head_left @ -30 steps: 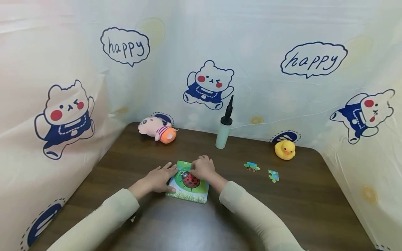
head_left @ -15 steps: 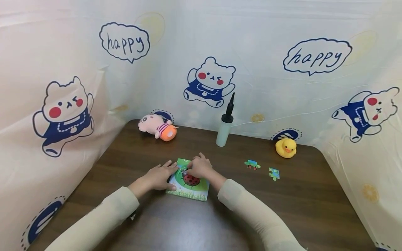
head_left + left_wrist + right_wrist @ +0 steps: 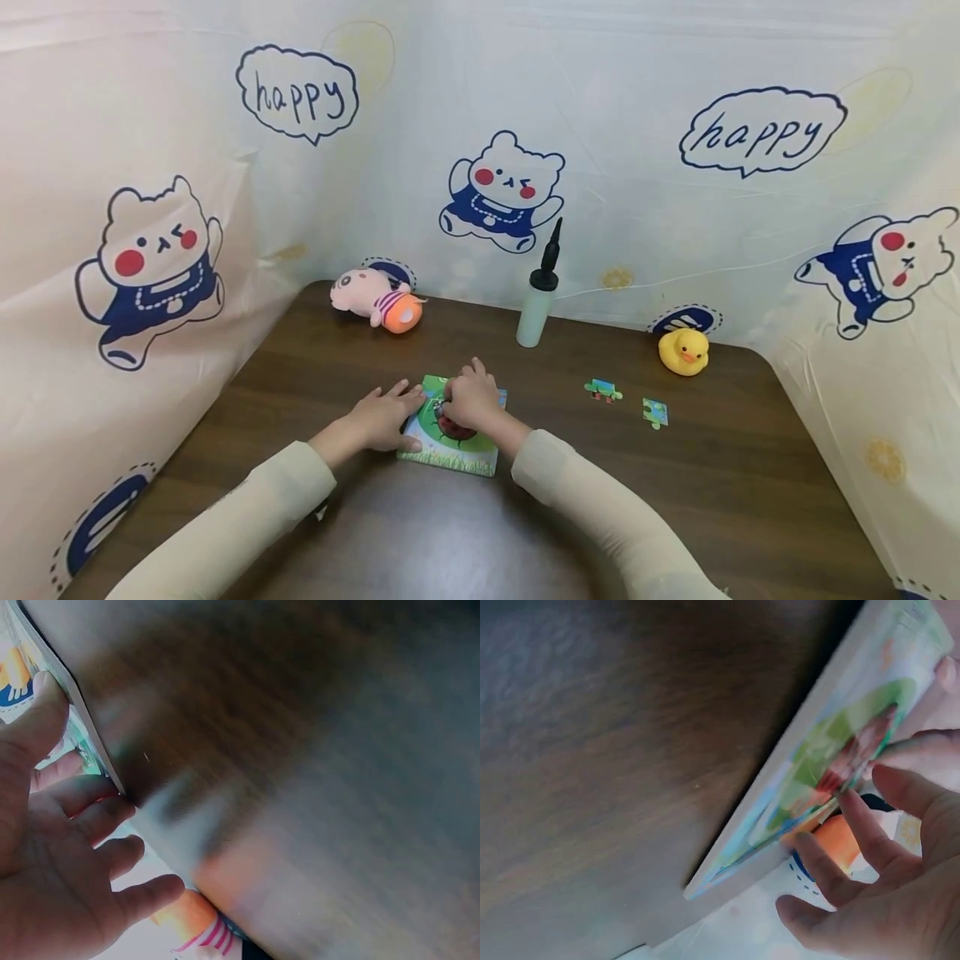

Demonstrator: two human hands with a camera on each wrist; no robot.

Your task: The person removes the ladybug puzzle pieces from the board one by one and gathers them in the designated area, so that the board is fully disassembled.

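1. Here's your ladybug board (image 3: 446, 460), lying flat in the middle of the surface (image 3: 450, 542), its grassy strip facing you and your hands over its left side and top.
2. Your left hand (image 3: 386, 418) is spread wide along the board's left side, thumb by the near corner, fingers reaching toward the far one, nothing gripped. That looks like bracing — keeping the board from sliding.
3. Your right hand (image 3: 474, 396) comes in over the top, fingers loosely bent, tips down around the ladybug. Pressing or adjusting the picture seems the likeliest reason; whether thumb and index pinch anything, I can't tell.
4. Out to the right, two loose jigsaw pieces: one nearer you (image 3: 655, 412), one farther (image 3: 603, 389), coloured sides up, apart from each other. Parked there, I'd guess, for easy right-hand reach.
5. Now the edges! The plush toy (image 3: 375, 298) on its side, the upright pump (image 3: 533, 312) and the duck (image 3: 683, 352) line the far side, well back from your work.
6. Your widest room is in front of the board and beyond the pieces; between board and pieces it's narrower. Leftward, your own forearm crosses the wood — shift right, and the pieces could get bumped.
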